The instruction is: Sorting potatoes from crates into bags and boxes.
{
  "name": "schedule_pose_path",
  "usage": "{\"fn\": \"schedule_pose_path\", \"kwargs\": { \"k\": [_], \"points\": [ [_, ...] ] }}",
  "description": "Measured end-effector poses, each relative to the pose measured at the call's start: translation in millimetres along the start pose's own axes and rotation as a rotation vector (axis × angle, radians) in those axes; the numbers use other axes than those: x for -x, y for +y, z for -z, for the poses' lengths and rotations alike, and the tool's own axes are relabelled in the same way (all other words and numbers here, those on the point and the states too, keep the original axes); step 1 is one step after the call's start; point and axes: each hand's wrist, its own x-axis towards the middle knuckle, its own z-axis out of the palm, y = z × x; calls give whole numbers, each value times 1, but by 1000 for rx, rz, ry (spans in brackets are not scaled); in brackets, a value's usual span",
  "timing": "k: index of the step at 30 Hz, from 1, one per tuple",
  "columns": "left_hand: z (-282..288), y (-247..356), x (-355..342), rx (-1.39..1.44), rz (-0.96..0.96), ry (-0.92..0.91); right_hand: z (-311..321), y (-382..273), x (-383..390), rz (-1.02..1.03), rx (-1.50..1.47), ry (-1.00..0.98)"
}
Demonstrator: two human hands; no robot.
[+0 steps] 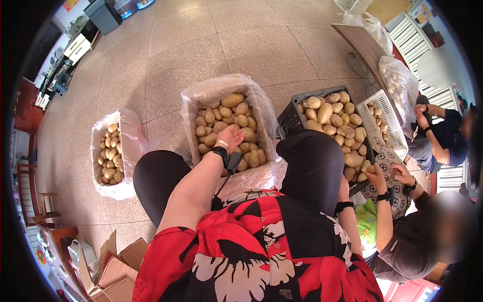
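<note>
My left hand (230, 137) is over the middle box, palm turned up and fingers stretched out, touching or just above the potatoes (231, 100) there. No potato sits in its palm. That box has a clear plastic liner (195, 90) and stands between my knees. My right hand (344, 189) is low beside my right knee, next to the black plastic crate (287, 118). Its fingers are mostly hidden, so I cannot see whether they hold anything. Larger potatoes (332, 113) fill the black crate.
At left stands a smaller plastic-lined box (132, 126) of potatoes. A white crate (397, 133) holds more potatoes at right. A co-worker's hand (376, 178) reaches to the black crate's near end; another person (443, 131) sits beyond. Cardboard boxes (115, 274) lie at lower left.
</note>
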Motion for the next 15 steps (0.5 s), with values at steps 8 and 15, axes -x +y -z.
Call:
{"fn": "schedule_pose_path", "kwargs": {
  "k": [8,15],
  "points": [
    [7,-27,14,-1025,-110,-25,-31,25,-2,27,-9,-60],
    [5,-58,51,-2025,-396,-188,-39,31,-19,105,101,-124]
  ]
}}
